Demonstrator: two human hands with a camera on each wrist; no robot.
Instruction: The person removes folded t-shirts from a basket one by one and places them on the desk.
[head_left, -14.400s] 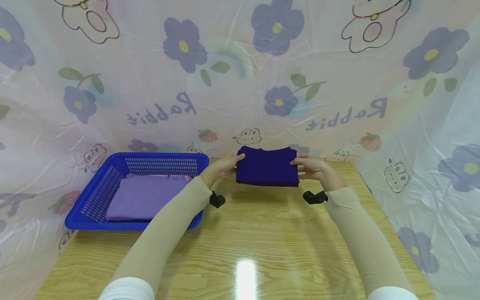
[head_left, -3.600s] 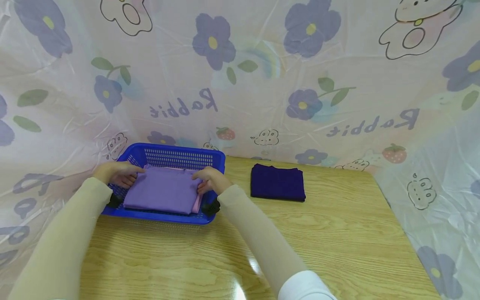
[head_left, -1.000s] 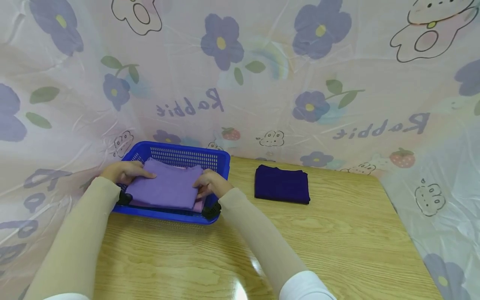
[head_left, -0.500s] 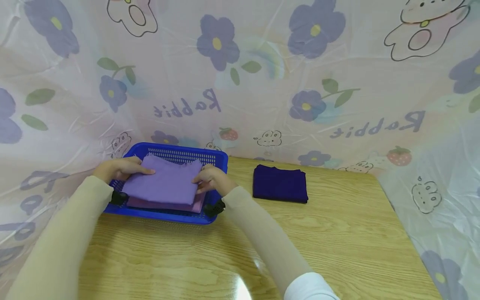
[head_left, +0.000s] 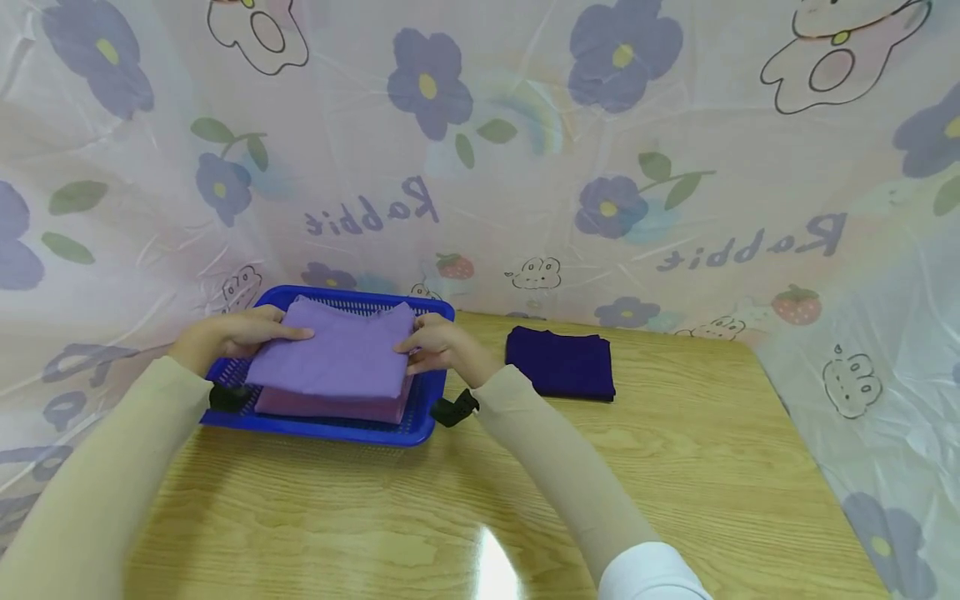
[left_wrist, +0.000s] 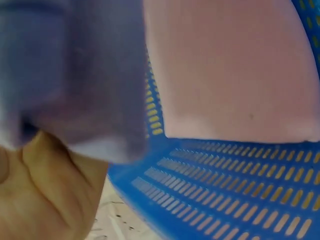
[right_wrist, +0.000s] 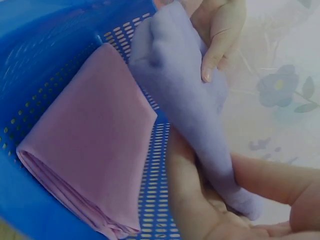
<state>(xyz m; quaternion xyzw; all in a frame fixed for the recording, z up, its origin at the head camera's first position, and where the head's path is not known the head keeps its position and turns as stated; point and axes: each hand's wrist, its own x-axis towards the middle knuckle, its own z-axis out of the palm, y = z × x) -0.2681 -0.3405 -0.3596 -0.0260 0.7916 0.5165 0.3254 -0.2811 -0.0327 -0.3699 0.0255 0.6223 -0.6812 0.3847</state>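
A folded lavender garment (head_left: 337,350) is held level above a blue basket (head_left: 300,429). My left hand (head_left: 236,333) pinches its left side, thumb on top. On the opposite side, my right hand (head_left: 438,342) grips the edge between thumb and fingers. Beneath it, a folded pink garment (head_left: 330,406) lies in the basket. The right wrist view shows that pink garment (right_wrist: 95,140) apart from the raised lavender one (right_wrist: 185,85). In the left wrist view the lavender fabric (left_wrist: 95,75) is blurred and covers the left fingertips.
To the right of the basket, a folded dark purple garment (head_left: 570,364) lies on the wooden table (head_left: 675,467). A patterned sheet (head_left: 487,167) hangs directly behind the table. Small black devices (head_left: 453,408) sit at both wrists.
The dark purple garment, earlier in both hands, now lies on the table. Both hands have since taken hold of the lavender garment and raised it off the pink one.
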